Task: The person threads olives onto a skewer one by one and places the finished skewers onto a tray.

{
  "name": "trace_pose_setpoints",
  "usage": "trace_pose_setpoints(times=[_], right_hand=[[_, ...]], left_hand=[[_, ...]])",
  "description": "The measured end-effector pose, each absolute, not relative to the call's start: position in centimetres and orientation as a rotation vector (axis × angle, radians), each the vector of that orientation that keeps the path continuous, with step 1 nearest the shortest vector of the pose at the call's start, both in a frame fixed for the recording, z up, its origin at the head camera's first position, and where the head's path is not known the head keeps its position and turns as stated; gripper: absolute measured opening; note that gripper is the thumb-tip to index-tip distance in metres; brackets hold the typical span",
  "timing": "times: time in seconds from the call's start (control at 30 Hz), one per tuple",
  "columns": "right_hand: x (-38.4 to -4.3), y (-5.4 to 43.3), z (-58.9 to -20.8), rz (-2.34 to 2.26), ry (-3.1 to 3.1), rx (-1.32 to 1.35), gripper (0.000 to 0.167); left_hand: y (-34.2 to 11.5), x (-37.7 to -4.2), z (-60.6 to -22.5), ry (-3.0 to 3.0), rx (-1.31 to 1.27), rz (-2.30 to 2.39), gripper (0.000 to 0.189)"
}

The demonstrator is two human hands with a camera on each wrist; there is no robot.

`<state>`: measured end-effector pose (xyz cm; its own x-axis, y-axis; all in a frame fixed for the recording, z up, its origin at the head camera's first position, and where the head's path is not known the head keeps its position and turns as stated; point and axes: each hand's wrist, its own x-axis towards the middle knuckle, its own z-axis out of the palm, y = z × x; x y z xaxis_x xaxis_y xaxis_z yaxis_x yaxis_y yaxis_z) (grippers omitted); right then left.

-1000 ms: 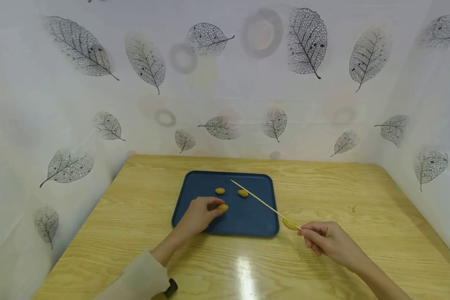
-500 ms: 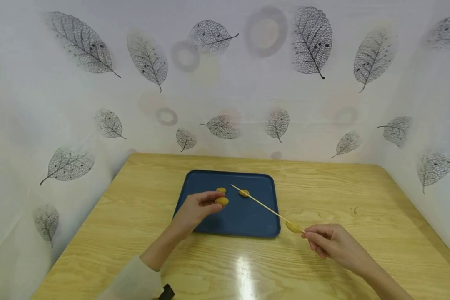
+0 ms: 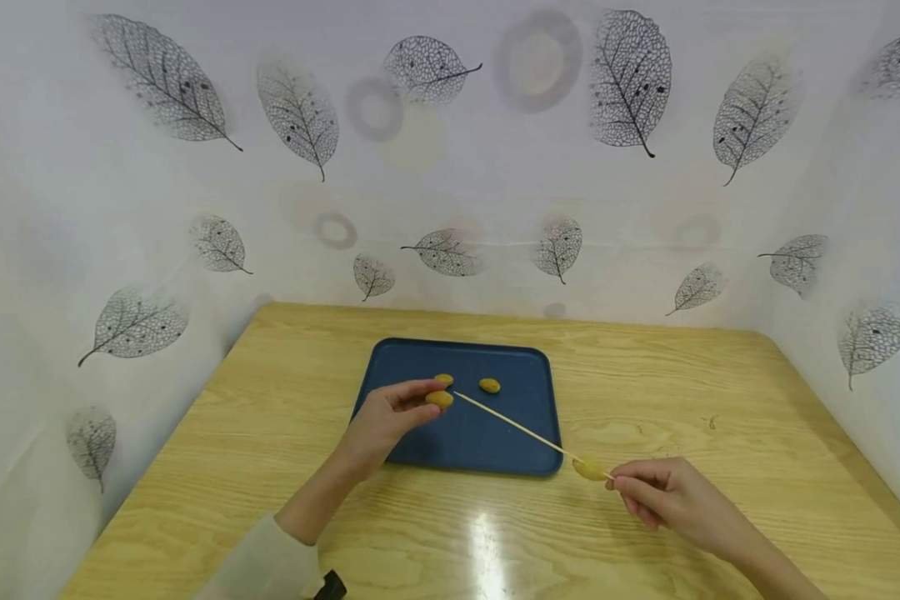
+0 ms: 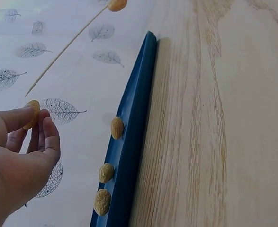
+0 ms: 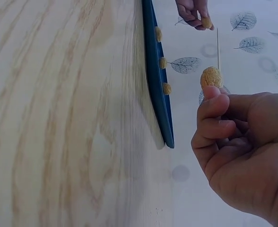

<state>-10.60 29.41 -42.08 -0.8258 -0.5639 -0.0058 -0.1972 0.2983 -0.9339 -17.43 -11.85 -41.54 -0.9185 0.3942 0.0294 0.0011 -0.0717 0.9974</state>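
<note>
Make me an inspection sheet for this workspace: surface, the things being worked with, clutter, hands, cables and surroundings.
Surface: wood-grain table, with a bright reflection at the front and small brown marks at right.
Job's things: blue tray holding three yellowish pieces; thin skewer bearing a threaded piece.
Clutter: nothing seen.
Left hand: pinches a loose piece above the tray.
Right hand: pinches the skewer near its lower end; the tip points toward the loose piece, a small gap showing.
Cables: nothing seen.
Surroundings: pale leaf-print backdrop behind the table and at both sides.
</note>
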Motion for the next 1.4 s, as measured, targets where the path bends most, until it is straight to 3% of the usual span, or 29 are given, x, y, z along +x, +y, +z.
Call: trace_pose_setpoints(times=[1.4], right_hand=[[-10.69,29.02,-42.03,-1.495,2.198,-0.682,0.025]], left_hand=[[-11.36,-17.29,-41.85,1.948,0.401,2.045,0.040]])
